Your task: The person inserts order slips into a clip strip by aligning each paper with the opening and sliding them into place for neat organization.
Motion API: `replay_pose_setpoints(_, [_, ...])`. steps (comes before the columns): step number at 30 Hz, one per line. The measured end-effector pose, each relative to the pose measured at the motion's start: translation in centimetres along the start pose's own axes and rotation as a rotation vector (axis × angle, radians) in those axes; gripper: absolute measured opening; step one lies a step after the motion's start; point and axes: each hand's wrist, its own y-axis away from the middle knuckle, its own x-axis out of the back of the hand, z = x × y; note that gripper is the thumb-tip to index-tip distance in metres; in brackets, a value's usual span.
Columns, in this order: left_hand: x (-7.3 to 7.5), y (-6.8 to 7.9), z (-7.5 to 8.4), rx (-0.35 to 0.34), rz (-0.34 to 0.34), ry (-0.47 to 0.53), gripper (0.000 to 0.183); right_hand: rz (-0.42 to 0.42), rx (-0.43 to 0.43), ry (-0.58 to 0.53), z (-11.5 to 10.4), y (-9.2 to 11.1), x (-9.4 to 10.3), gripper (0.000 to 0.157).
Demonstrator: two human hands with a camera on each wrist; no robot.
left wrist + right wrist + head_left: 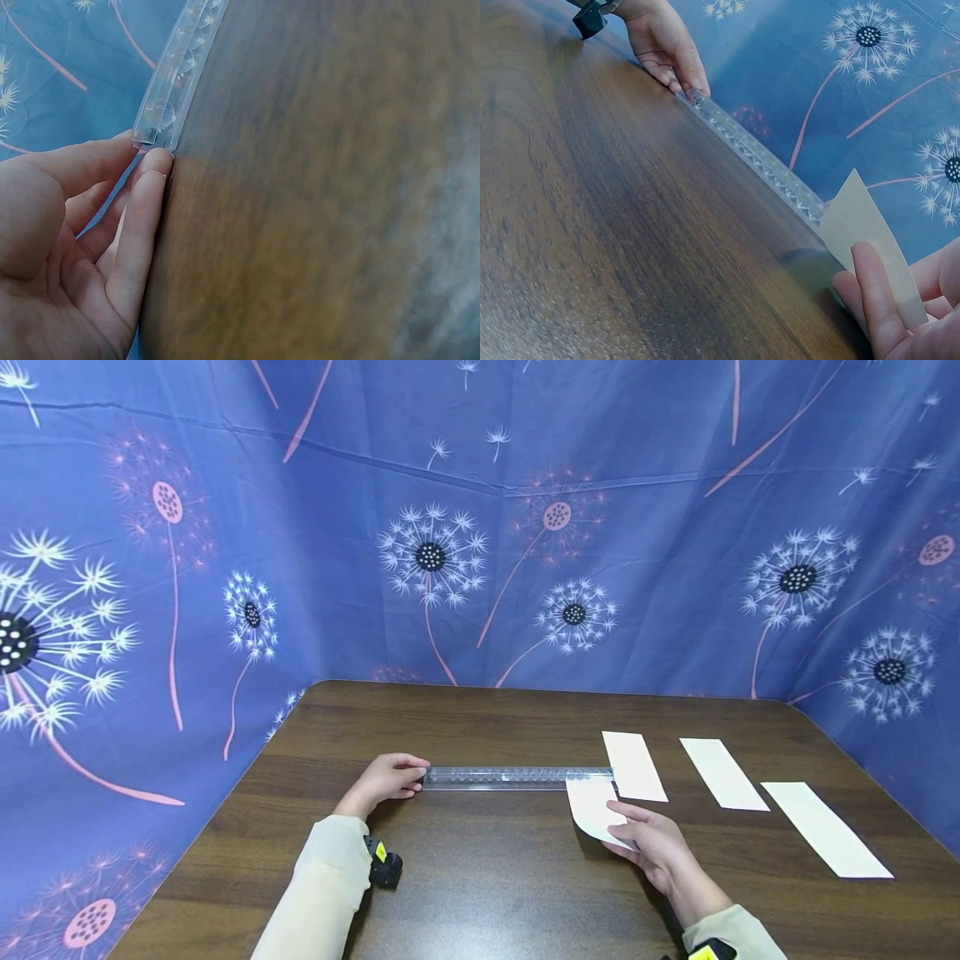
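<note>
A long clear plastic strip (510, 778), with a row of rounded bumps inside, lies crosswise on the brown table. My left hand (390, 778) pinches its left end between thumb and fingers, seen closely in the left wrist view, where the strip's end (156, 124) shows at the fingertips. At the strip's other end, my right hand (656, 847) holds a white paper card (591, 806) between thumb and fingers. That card bends, its near edge lifted off the table. In the right wrist view the card (866, 240) hides the strip's right end.
Three more white paper cards lie on the right of the table: one (637, 768) just past the strip's right end, one (723, 774) farther right, one (827, 829) nearest the right edge. A blue dandelion-print cloth (480, 527) hangs behind the wooden table (480, 877).
</note>
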Motion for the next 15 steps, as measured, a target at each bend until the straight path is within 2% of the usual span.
replay_pose_setpoints(15, [-0.01,-0.11,0.08,-0.001,0.000,-0.003,0.021,-0.002,0.003,0.016,-0.15,0.01,0.46,0.053])
